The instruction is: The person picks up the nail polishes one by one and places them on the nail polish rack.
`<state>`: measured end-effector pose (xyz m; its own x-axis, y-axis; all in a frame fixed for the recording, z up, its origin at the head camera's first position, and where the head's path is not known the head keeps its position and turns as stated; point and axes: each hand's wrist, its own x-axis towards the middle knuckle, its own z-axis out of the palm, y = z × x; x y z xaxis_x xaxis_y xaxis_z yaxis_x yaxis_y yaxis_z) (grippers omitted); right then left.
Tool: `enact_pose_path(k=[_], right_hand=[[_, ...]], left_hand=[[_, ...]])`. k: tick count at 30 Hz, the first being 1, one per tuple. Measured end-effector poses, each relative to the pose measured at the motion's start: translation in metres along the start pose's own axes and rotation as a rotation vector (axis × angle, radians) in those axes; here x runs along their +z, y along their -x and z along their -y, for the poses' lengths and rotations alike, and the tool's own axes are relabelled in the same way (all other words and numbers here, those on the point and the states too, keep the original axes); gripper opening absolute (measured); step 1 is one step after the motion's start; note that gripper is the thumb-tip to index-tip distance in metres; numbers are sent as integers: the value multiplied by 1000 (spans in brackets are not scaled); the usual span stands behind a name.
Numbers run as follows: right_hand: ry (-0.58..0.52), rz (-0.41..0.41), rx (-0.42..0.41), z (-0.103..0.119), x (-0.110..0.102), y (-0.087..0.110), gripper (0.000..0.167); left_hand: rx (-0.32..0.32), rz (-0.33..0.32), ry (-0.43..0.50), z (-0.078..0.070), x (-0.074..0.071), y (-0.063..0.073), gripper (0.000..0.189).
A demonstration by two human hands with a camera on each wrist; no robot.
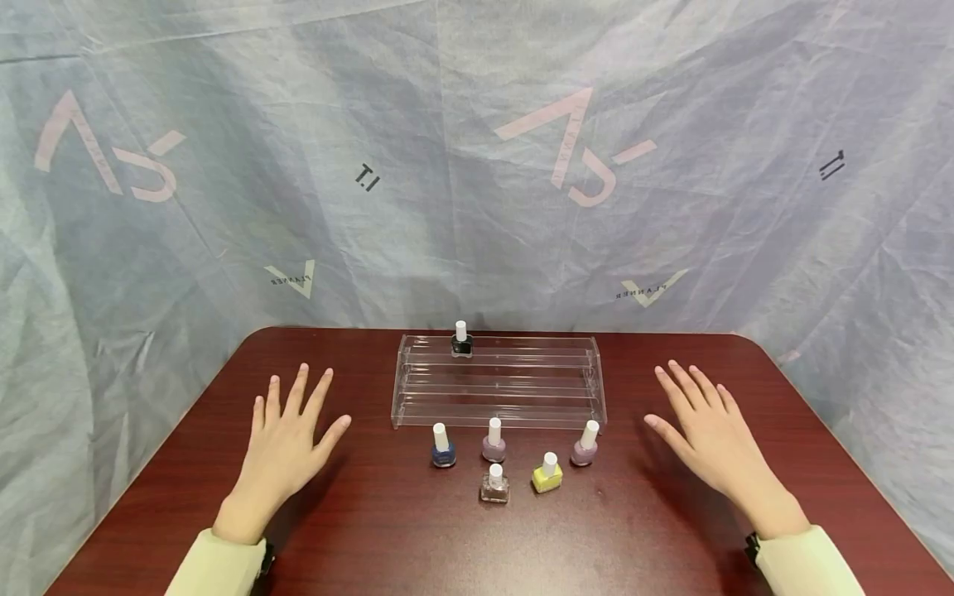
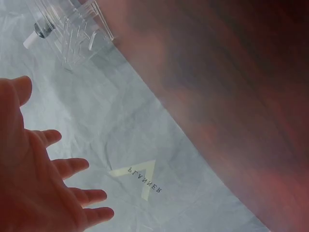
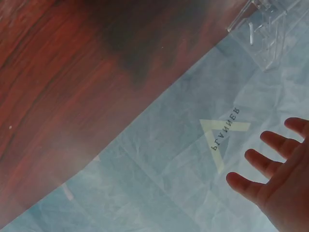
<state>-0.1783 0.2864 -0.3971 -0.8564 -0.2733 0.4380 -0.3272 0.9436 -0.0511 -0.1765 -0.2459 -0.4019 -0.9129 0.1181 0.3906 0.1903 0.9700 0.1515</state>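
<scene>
My left hand [image 1: 281, 451] is held over the left side of the table, fingers spread and holding nothing. On the opposite side my right hand [image 1: 711, 443] is likewise spread, with nothing in it. Between them a clear tiered rack [image 1: 499, 381] carries a black nail polish bottle [image 1: 462, 344] on its top tier. In front of the rack stand a dark blue bottle [image 1: 443, 451], a mauve bottle [image 1: 494, 445] and a second mauve bottle [image 1: 585, 447]. Closer to me are a brownish clear bottle [image 1: 495, 487] and a yellow bottle [image 1: 547, 476]. All have white caps.
The dark red wooden table [image 1: 417, 546] has rounded far corners. A grey-blue cloth [image 1: 447, 232] with printed letters hangs behind it and along both sides. In the left wrist view the rack's end [image 2: 87, 38] shows near the table's far edge.
</scene>
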Motion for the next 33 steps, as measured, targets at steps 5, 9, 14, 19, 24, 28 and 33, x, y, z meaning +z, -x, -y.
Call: enact_pose_path(k=[5, 9, 14, 19, 24, 28, 33], right_hand=[[4, -48, -40, 4, 1, -4, 66], [6, -79, -78, 7, 2, -6, 63], [-4, -99, -114, 12, 2, -7, 59], [-8, -109, -142, 16, 2, -9, 55], [-16, -103, -156, 19, 4, -10, 52], [-17, -105, -165, 21, 6, -10, 50], [-16, -113, -190, 25, 9, -10, 48]], left_hand=[[13, -9, 1, -4, 1, -1, 70], [17, -2, -2, -7, 3, -2, 69], [23, 3, -5, -10, 7, -4, 68], [35, 7, -4, -12, 10, -7, 66], [42, 29, 2, -15, 13, -8, 66], [47, 38, 5, -17, 15, -9, 66], [65, 30, 9, -18, 16, -11, 65]])
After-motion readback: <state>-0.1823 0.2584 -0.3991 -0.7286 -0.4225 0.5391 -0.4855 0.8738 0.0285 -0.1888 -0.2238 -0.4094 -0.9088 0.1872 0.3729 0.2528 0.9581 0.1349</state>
